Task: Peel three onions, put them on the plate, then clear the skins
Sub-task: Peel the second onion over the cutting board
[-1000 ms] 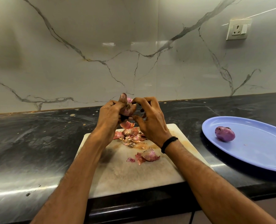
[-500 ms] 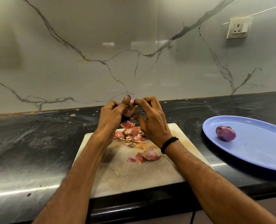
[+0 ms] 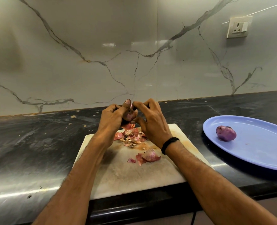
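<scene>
You hold an onion (image 3: 130, 115) just above the cutting board (image 3: 126, 176).
Nearest you, torn skins (image 3: 148, 156) lie on the board, with more heaped under your hands. Your left hand (image 3: 111, 119) grips the onion with curled fingers; your right hand (image 3: 152, 125) pinches its top. Farther right, one peeled onion (image 3: 225, 133) lies on the blue plate (image 3: 264, 151).

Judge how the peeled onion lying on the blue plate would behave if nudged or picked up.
The peeled onion is rounded and lies loose on the smooth blue plate, so a nudge would probably roll it. Its skinless surface looks smooth, so it may slip in a pinch. It looks solid, likely firm rather than fragile.
</scene>
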